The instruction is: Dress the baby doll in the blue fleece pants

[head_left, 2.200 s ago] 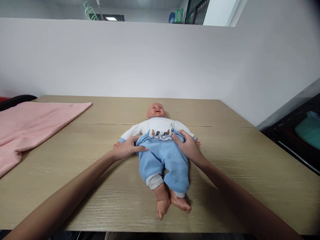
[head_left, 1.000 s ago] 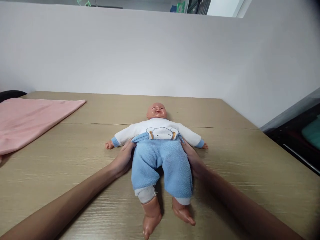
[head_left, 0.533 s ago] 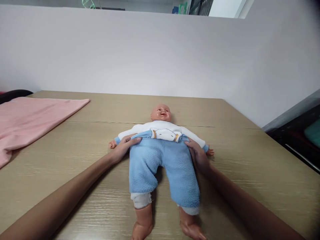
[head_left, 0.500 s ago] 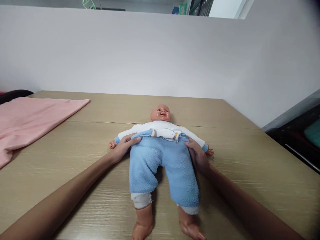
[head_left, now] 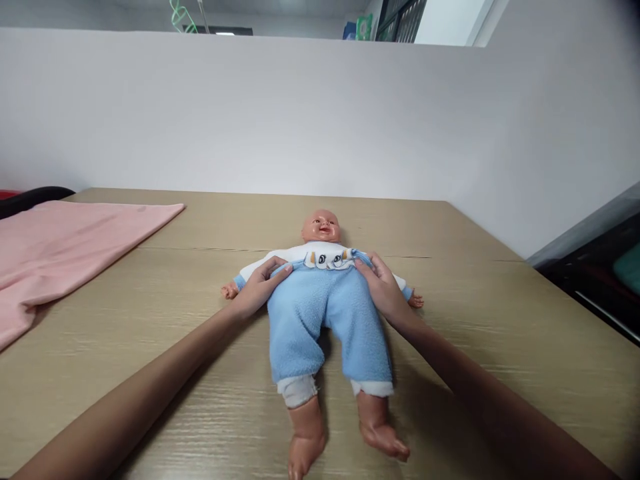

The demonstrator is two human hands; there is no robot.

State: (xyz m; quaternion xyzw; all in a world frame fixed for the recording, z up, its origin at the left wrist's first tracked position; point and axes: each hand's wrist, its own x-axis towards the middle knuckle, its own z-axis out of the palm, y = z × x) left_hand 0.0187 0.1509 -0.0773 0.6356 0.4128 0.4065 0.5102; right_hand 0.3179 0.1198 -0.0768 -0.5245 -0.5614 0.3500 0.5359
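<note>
A baby doll [head_left: 321, 227] lies on its back on the wooden table, head away from me and arms spread. It wears a white long-sleeved top [head_left: 260, 265] with blue cuffs and light-blue fleece pants [head_left: 300, 313] with white cuffs below the knees. At the waist, my left hand [head_left: 261, 283] pinches the left edge of the pants between thumb and fingers. Opposite it, my right hand [head_left: 383, 287] grips the right edge of the waistband. A white animal face with eyes shows on the front between my hands. Both bare feet stick out toward me.
A pink cloth [head_left: 75, 250] is spread over the table's left side, with a black curved object [head_left: 35, 199] behind it. A white partition wall [head_left: 300, 113] rises behind the table [head_left: 175, 373]. A dark container with something green [head_left: 627, 273] stands at the right edge.
Both hands have moved up toward the doll's chest, drawing the waistband higher. The animal face has unfolded so its eyes show. The doll's legs have shifted slightly.
</note>
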